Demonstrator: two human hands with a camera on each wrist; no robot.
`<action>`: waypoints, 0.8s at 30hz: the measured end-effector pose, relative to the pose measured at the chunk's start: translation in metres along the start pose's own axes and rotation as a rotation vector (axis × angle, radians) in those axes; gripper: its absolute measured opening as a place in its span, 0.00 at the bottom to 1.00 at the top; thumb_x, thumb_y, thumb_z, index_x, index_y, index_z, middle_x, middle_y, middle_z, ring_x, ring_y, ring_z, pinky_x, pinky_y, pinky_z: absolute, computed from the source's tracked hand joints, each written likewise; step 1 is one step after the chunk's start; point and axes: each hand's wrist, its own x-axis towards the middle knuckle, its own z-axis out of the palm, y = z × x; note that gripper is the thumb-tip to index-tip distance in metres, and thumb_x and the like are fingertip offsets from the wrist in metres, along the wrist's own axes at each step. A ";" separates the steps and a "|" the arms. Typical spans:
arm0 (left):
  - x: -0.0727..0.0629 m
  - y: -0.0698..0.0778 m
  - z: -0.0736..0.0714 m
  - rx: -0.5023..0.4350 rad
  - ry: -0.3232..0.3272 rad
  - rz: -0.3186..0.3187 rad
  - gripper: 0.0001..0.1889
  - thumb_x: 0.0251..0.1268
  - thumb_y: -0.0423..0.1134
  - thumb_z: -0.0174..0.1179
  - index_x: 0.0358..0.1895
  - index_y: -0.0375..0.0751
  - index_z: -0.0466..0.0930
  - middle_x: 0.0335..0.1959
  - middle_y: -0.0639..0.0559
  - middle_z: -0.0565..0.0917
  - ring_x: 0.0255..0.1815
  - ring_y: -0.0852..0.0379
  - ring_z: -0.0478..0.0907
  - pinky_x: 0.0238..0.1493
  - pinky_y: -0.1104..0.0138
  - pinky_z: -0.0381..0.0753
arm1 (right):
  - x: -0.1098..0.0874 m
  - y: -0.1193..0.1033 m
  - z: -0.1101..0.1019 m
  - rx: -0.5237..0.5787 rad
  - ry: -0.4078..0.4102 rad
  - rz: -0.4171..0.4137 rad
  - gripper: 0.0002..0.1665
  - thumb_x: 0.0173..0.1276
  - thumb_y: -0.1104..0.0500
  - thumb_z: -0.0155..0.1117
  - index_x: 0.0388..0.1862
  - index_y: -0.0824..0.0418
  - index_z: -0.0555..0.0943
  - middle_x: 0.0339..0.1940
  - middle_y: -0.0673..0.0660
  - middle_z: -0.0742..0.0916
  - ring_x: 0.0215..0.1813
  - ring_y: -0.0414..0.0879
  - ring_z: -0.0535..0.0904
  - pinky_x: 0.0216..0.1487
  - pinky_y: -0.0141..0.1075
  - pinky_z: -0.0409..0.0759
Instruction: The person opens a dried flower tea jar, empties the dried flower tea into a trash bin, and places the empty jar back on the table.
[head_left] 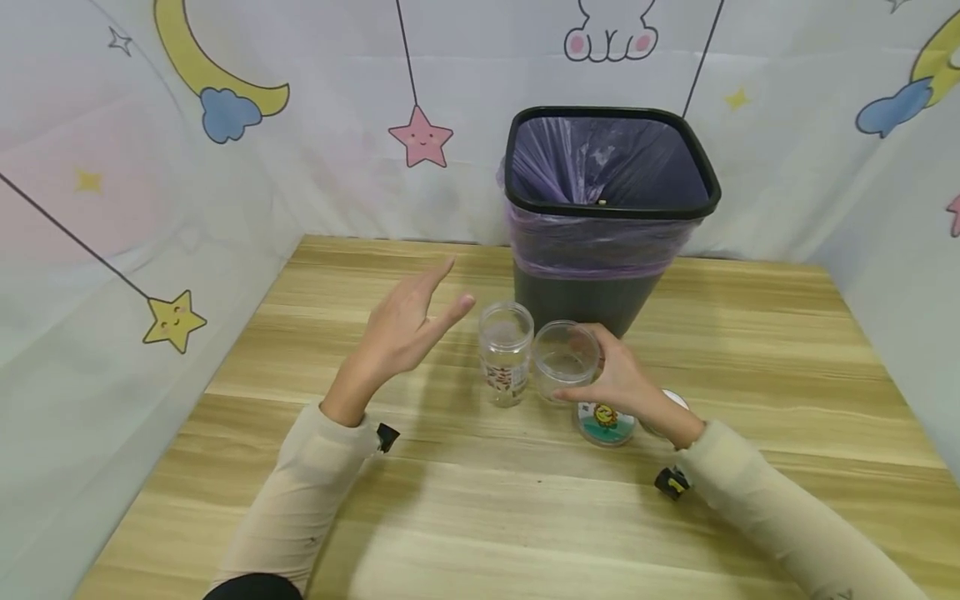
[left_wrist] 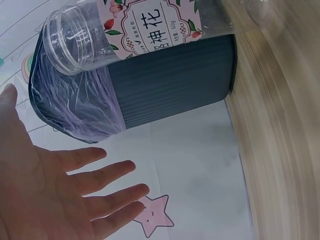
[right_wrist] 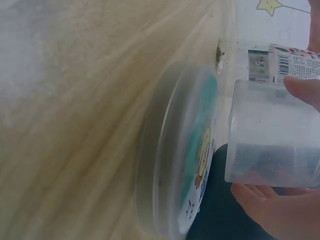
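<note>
My right hand [head_left: 618, 379] grips a short, clear plastic jar [head_left: 564, 367], thumb on one side and fingers on the other. Nothing shows inside this jar. Just left of it stands a taller clear jar [head_left: 506, 354], upright and without a lid; its pink floral label [left_wrist: 152, 22] shows in the left wrist view. My left hand [head_left: 408, 321] is held to the left of the tall jar, apart from it, fingers straight and thumb spread. Below the gripped jar lies a shallow round container [right_wrist: 175, 150] with a green-and-white sunflower picture on top.
A dark bin [head_left: 581, 292] lined with a purple bag [head_left: 600, 246] stands behind the jars, against the printed cloth backdrop [head_left: 337, 183]. Another round, white-topped piece [head_left: 675, 400] is partly hidden under my right wrist. Everything stands on a wood-grain table [head_left: 487, 517].
</note>
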 end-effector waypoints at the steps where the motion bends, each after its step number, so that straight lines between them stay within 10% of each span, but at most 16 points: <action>1: -0.001 0.000 0.001 0.000 -0.002 -0.003 0.46 0.69 0.76 0.35 0.79 0.47 0.55 0.77 0.46 0.62 0.75 0.43 0.59 0.72 0.48 0.59 | 0.000 0.001 0.000 0.011 0.000 -0.004 0.52 0.43 0.58 0.86 0.66 0.68 0.69 0.60 0.66 0.80 0.61 0.60 0.76 0.59 0.54 0.76; 24: -0.016 -0.013 0.010 -0.012 -0.093 0.026 0.46 0.71 0.72 0.38 0.79 0.41 0.53 0.77 0.42 0.61 0.76 0.40 0.57 0.74 0.47 0.55 | -0.004 0.012 0.001 -0.037 -0.011 0.016 0.53 0.42 0.57 0.87 0.66 0.69 0.70 0.58 0.67 0.81 0.60 0.61 0.76 0.62 0.57 0.72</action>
